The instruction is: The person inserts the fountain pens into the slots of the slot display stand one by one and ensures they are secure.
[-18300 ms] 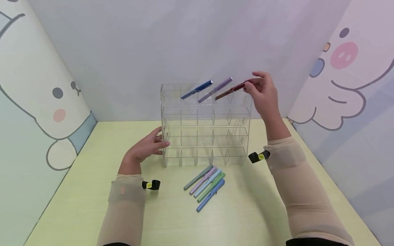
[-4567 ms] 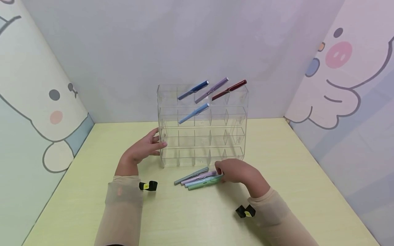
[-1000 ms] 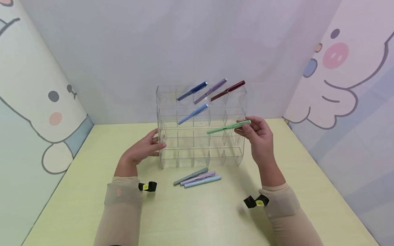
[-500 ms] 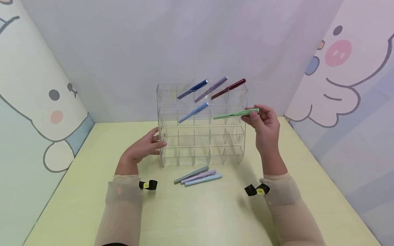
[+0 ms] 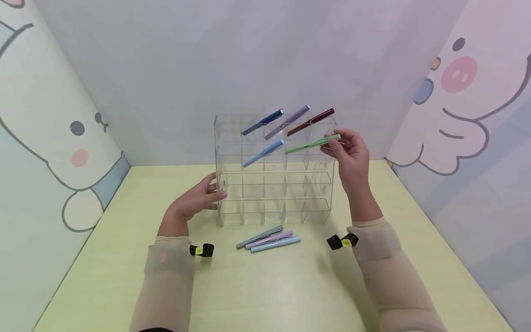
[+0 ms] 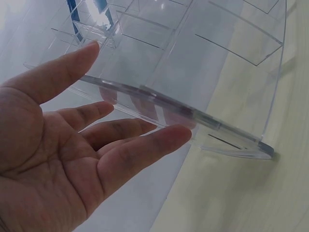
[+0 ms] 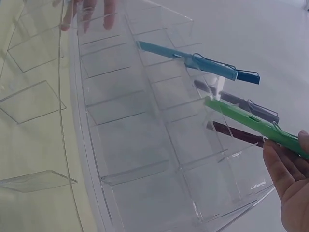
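A clear acrylic rack (image 5: 253,190) with several tiers stands upright on the table. My right hand (image 5: 352,157) pinches a green pen (image 5: 311,145) near its capped end, between thumb and fingers. The pen slants, its lower tip at the second tier, right of the blue pen (image 5: 263,153) lying there. In the right wrist view the green pen (image 7: 256,123) overlaps the top-row pens. My left hand (image 5: 194,201) is at the rack's left side; in the left wrist view its fingers (image 6: 130,154) are spread and loosely extended along the side panel, thumb apart.
Along the top tier lean a dark blue pen (image 5: 263,121), a purple pen (image 5: 286,122) and a dark red pen (image 5: 311,122). On the table before the rack lie a grey-green pen (image 5: 259,237), a lilac pen (image 5: 268,240) and a pale blue pen (image 5: 275,244). A wall stands behind.
Since the oldest frame, the dark red pen was released in the top tier and the blue pen placed below. The green pen left the table and rose to the second tier. My left hand stayed.
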`<state>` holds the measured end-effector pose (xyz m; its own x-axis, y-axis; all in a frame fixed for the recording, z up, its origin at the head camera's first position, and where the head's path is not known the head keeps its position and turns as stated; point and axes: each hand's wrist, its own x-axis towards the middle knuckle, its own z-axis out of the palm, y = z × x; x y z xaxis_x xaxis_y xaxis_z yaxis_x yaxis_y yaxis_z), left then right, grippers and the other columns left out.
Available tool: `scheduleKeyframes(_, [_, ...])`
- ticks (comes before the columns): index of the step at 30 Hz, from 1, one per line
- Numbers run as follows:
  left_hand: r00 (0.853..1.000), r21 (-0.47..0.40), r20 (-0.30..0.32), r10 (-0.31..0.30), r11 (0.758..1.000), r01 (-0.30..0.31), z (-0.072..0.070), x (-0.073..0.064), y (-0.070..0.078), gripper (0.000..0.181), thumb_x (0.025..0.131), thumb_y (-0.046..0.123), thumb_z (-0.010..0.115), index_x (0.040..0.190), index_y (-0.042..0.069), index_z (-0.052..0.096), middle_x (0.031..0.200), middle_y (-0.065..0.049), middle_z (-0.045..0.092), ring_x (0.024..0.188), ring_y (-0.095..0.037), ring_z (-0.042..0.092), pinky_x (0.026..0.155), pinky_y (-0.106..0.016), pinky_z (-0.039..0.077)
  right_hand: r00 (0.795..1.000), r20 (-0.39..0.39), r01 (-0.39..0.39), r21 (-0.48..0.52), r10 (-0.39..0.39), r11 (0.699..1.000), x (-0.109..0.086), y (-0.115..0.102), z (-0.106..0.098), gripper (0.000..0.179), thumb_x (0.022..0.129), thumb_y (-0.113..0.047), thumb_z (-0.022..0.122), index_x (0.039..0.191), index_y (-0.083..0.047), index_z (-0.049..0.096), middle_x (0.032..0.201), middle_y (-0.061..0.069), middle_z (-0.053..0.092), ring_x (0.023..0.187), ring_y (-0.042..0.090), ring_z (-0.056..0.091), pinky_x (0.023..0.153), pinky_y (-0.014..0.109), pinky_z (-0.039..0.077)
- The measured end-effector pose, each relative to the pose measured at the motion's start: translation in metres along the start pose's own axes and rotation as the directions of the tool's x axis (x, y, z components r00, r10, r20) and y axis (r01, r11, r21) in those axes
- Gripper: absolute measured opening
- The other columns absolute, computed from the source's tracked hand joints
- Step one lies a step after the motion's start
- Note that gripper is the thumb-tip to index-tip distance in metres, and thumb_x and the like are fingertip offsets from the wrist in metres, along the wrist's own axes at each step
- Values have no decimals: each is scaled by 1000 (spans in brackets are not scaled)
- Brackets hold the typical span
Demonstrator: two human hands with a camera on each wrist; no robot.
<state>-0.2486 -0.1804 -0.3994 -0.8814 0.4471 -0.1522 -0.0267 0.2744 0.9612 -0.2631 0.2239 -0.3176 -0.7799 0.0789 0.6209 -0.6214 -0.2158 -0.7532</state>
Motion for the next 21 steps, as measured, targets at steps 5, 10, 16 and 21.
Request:
scheduleKeyframes(5, [1000, 1, 0, 2, 1000, -2, 1, 0, 2, 84, 98, 31, 62, 158, 25, 5, 156, -18, 34, 132, -37, 50, 102, -54, 47, 999, 51, -4, -72, 7, 997, 5, 1, 3, 29, 94, -3, 63, 121, 7, 56, 105, 13, 69, 90, 24, 72, 83, 36, 59])
scheduleKeyframes(10, [1000, -3, 1, 2, 1000, -2, 2, 0, 3, 86, 97, 32, 63, 158, 25, 5, 156, -19, 34, 133, -38, 49, 102, -54, 47, 996, 83, -20, -131, 31, 991, 8, 5, 6, 25, 94, -6, 65, 118, -1, 61, 105, 10, 70, 90, 20, 72, 82, 33, 59])
scheduleKeyframes(16, [1000, -6, 0, -8, 1000, 8, 1, -1, 2, 87, 96, 34, 65, 158, 27, 4, 156, -18, 33, 134, -40, 47, 103, -54, 46, 990, 109, -69, -194, 91, 979, 6, 13, 12, 26, 94, -8, 66, 118, -1, 61, 103, 6, 68, 90, 18, 71, 82, 29, 59])
scheduleKeyframes(21, [1000, -4, 1, -4, 1000, 4, 0, 0, 1, 88, 96, 35, 65, 158, 26, 5, 156, -19, 33, 133, -40, 48, 103, -53, 47, 984, 133, -74, -281, 115, 957, 5, 17, 18, 26, 95, -11, 65, 118, -1, 61, 100, 7, 66, 90, 14, 71, 83, 27, 58])
